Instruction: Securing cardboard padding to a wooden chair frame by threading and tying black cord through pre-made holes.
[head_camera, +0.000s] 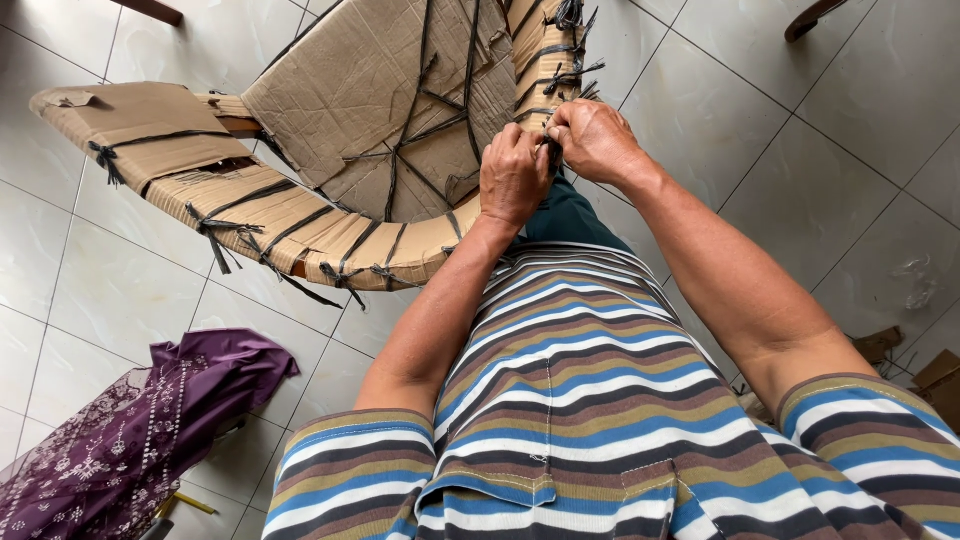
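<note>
My hands, left (513, 178) and right (594, 140), pinch a black strap (553, 152) together at twelve o'clock on the cardboard-wrapped chair (330, 150) (the knot itself is hidden). Open tiled floor (800, 180) lies at two; purple cloth (130, 430), cut off, at eight.

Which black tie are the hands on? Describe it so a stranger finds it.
Start at the cardboard-wrapped chair frame on the tiled floor. Follow its right-hand edge up to where the left hand and right hand meet. The black tie pinched between them is the only one covered by fingers; the others hang free.
</note>
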